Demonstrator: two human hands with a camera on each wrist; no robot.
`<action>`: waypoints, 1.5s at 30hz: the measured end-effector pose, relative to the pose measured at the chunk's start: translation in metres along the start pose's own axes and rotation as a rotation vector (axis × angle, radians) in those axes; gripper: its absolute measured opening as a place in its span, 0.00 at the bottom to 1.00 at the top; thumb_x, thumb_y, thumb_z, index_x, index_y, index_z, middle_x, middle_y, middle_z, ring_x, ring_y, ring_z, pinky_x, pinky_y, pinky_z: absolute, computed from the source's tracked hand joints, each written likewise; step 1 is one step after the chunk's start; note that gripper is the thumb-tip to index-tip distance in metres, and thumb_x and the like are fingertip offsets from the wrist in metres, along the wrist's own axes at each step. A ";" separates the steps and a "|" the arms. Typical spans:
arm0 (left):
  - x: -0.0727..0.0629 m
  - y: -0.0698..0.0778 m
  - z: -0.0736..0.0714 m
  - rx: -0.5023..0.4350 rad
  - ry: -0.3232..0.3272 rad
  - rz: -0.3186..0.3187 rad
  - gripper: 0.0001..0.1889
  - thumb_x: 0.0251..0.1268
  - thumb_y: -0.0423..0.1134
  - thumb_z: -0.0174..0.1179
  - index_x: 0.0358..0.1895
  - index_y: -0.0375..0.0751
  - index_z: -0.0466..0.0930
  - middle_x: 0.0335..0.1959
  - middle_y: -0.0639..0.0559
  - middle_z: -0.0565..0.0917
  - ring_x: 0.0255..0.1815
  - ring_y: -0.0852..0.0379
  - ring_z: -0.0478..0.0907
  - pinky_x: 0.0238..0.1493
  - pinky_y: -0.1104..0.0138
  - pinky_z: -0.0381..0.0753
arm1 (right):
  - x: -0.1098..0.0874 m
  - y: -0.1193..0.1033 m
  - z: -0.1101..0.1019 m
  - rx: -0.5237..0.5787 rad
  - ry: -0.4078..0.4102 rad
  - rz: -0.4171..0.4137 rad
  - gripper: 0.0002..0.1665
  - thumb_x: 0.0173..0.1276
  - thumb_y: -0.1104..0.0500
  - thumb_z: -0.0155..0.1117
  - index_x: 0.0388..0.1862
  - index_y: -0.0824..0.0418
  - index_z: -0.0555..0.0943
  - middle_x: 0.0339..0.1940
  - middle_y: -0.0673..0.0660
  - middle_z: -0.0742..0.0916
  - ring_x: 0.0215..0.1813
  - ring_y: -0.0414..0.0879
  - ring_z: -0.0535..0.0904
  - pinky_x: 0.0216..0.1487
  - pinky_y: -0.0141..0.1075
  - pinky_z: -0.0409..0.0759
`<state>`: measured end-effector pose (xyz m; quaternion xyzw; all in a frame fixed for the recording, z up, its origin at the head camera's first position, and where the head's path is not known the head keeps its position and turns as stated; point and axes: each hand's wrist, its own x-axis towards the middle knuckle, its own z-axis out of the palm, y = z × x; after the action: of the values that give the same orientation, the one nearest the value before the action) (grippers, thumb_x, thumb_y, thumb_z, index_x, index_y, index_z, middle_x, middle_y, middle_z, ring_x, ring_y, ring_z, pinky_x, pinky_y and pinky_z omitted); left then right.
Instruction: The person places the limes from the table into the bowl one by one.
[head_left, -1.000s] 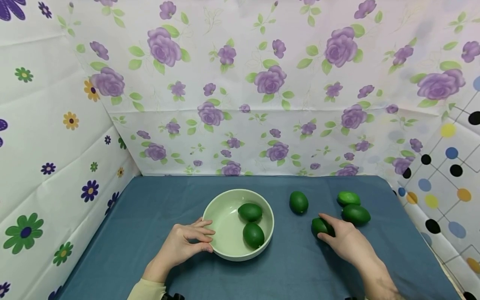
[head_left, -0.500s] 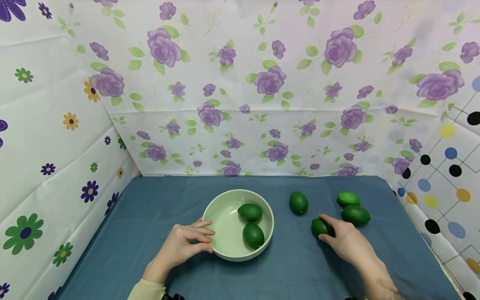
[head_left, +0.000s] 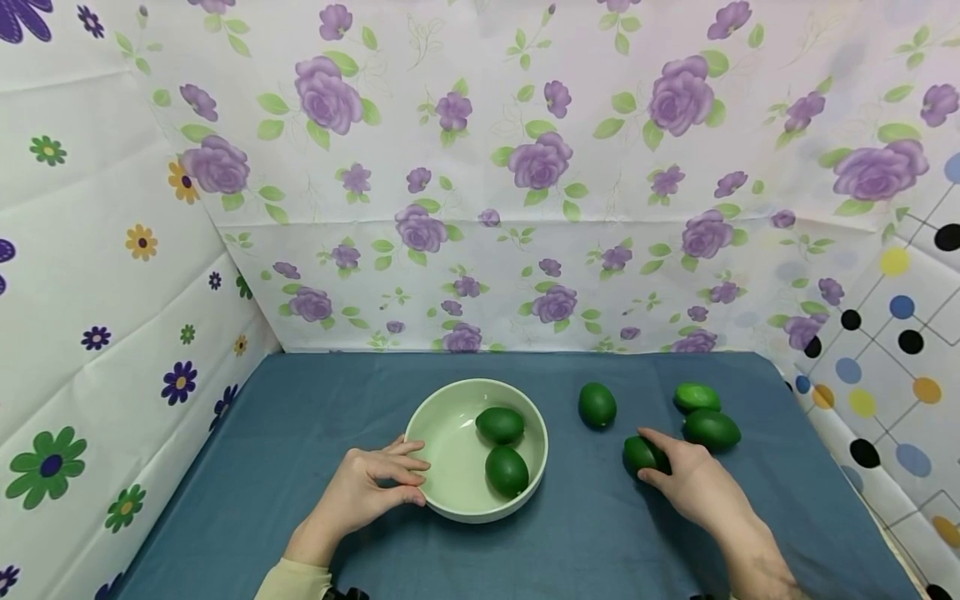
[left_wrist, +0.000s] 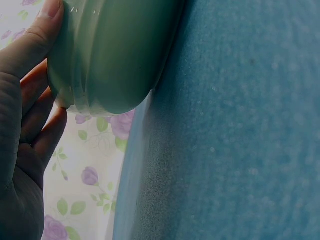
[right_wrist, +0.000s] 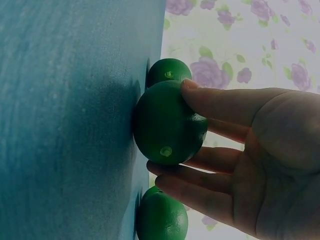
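A pale green bowl [head_left: 452, 483] stands on the table with two dark green limes in it, one lime [head_left: 500, 425] behind the other lime [head_left: 507, 472]. At its left rim my left hand [head_left: 375, 481] holds the bowl, thumb at the outer wall and fingers over the edge. To the right, my right hand [head_left: 693, 477] grips a dark green lime [head_left: 639, 453] between thumb and fingers. In the right wrist view that lime [right_wrist: 167, 122] appears to rest on the cloth, its stem end showing.
One loose lime [head_left: 597, 406] lies between the bowl and the right hand. Beyond that hand, a brighter lime [head_left: 697, 397] touches a dark lime [head_left: 712, 430]. Blue cloth [head_left: 330, 392] covers the table. A flowered sheet [head_left: 480, 275] hangs behind, with patterned sheets on both sides.
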<state>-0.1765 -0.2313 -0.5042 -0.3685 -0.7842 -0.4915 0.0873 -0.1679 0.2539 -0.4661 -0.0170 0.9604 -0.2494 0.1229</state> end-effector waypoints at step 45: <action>0.000 -0.003 0.000 -0.005 0.000 0.017 0.09 0.52 0.35 0.83 0.37 0.40 0.96 0.43 0.45 0.93 0.62 0.33 0.85 0.81 0.62 0.68 | -0.002 0.005 -0.001 0.006 0.019 -0.008 0.43 0.74 0.47 0.75 0.82 0.61 0.71 0.65 0.72 0.84 0.60 0.68 0.84 0.51 0.62 0.86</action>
<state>-0.1782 -0.2323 -0.5060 -0.3754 -0.7799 -0.4926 0.0909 -0.1663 0.2591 -0.4674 -0.0180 0.9607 -0.2529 0.1127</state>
